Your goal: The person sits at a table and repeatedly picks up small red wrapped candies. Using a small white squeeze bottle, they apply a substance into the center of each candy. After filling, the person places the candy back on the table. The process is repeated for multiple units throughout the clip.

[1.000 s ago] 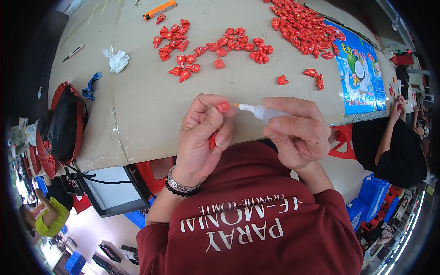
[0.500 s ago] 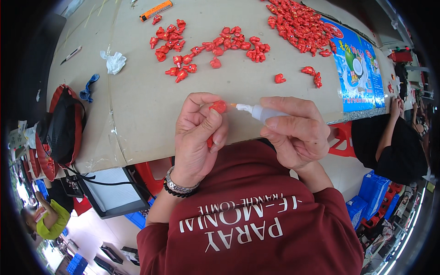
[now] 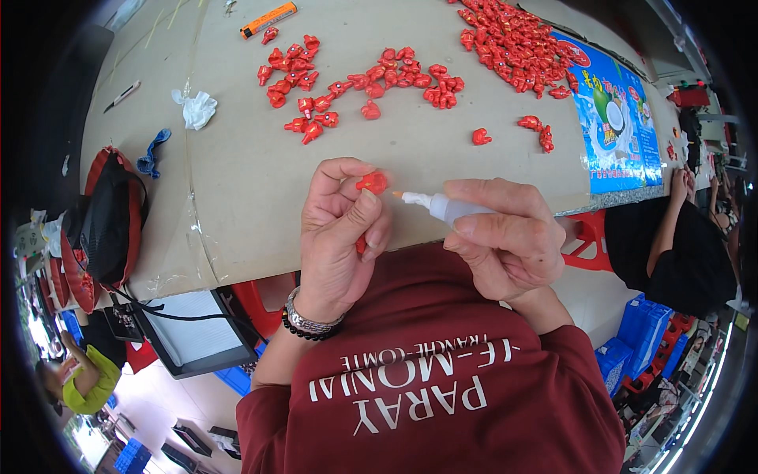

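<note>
Pinched between the thumb and fingers of my left hand (image 3: 344,217) is a small red plastic piece (image 3: 371,182). Lower in the same hand, another bit of red shows between the curled fingers. My right hand (image 3: 513,237) grips a translucent squeeze bottle (image 3: 455,210) with a white neck and a thin orange tip. That tip points left at the red piece, with a small gap between them. Past my hands, loose red pieces (image 3: 371,110) lie scattered in groups on the table (image 3: 245,189). A single red piece (image 3: 481,137) sits nearer my right hand.
A dense heap of red pieces (image 3: 513,47) covers the far right, beside a blue printed sheet (image 3: 616,118). At the left are an orange tube (image 3: 268,20), a knife (image 3: 122,95), crumpled tissue (image 3: 199,110), a blue cloth strip (image 3: 153,152) and a black-and-red bag (image 3: 114,217).
The bottle tip has dropped slightly and stands a little apart from the red piece, which was closer to it before. My left hand has barely moved.
</note>
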### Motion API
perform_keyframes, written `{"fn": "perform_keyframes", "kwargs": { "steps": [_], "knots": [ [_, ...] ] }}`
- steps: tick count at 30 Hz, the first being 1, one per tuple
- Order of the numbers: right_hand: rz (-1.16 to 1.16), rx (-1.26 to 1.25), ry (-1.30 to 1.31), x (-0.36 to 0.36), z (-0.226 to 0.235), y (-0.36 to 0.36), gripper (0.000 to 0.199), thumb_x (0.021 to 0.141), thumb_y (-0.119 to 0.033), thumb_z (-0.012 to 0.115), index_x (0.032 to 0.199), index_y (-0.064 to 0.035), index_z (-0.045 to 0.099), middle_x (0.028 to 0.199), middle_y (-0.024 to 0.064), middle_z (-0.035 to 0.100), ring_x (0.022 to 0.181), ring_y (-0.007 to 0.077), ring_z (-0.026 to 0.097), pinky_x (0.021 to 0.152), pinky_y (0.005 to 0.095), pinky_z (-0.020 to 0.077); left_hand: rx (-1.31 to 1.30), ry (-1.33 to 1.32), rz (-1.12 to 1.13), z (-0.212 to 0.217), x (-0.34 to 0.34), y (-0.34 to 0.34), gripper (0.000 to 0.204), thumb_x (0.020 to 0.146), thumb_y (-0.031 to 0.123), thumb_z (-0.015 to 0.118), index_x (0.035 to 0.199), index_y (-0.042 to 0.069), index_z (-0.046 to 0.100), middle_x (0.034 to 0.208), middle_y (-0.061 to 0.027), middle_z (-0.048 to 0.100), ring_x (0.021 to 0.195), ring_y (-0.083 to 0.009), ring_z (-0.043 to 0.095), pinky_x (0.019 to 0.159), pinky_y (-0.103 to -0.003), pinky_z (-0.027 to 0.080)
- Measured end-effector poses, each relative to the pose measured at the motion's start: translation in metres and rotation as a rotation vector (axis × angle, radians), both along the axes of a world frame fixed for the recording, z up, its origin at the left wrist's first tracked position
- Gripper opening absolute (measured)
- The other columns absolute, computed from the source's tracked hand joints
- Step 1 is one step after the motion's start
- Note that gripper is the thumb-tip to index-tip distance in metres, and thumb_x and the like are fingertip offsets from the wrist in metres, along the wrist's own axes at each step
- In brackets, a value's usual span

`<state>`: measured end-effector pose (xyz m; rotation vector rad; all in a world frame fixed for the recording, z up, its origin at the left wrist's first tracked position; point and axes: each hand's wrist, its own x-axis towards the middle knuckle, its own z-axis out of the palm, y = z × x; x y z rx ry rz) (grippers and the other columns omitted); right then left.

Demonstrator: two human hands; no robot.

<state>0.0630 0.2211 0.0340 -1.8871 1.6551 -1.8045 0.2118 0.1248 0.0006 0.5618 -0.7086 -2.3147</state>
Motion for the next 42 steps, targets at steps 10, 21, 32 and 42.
{"fn": "perform_keyframes", "kwargs": {
  "steps": [10,21,32,42],
  "knots": [
    [-0.029,-0.013,0.023,-0.004,0.0,-0.003,0.024,0.07,-0.001,0.077,0.09,-0.0056,0.065,0.093,0.0166,0.067,0.067,0.0191,0.066,0.053,0.026,0.0526,0.164,0.103,-0.081,-0.006,0.002,-0.001,0.018,0.094,0.013,0.054,0.11,0.005,0.052,0.095,-0.0058,0.063,0.052,-0.0055,0.041,0.038,-0.017,0.03],
    [0.012,-0.022,-0.229,-0.014,-0.001,-0.003,0.03,0.072,0.003,0.073,0.098,-0.0022,0.058,0.099,0.0175,0.064,0.079,0.0177,0.063,0.063,0.0279,0.0539,0.238,0.153,-0.134,-0.008,0.003,-0.002,0.02,0.096,0.019,0.052,0.109,0.004,0.053,0.095,-0.0069,0.063,0.053,-0.0068,0.042,0.039,-0.018,0.03],
    [-0.024,0.168,-1.071,-0.056,0.0,0.0,0.035,0.075,-0.003,0.073,0.105,-0.0002,0.054,0.089,0.0079,0.059,0.073,0.0191,0.064,0.061,0.0272,0.0507,0.277,0.149,-0.145,-0.01,0.003,-0.002,0.022,0.099,0.023,0.047,0.104,0.004,0.055,0.092,-0.0064,0.061,0.053,-0.0073,0.041,0.039,-0.019,0.029],
    [-0.386,0.598,-0.093,-0.086,-0.02,-0.003,0.026,0.073,0.003,0.065,0.099,-0.002,0.064,0.083,0.0056,0.06,0.073,0.0161,0.061,0.062,0.0278,0.0475,0.246,0.129,-0.179,-0.012,0.0,0.0,0.018,0.097,0.019,0.049,0.106,0.003,0.052,0.095,-0.0072,0.06,0.052,-0.0071,0.04,0.038,-0.018,0.028]
  ]
}}
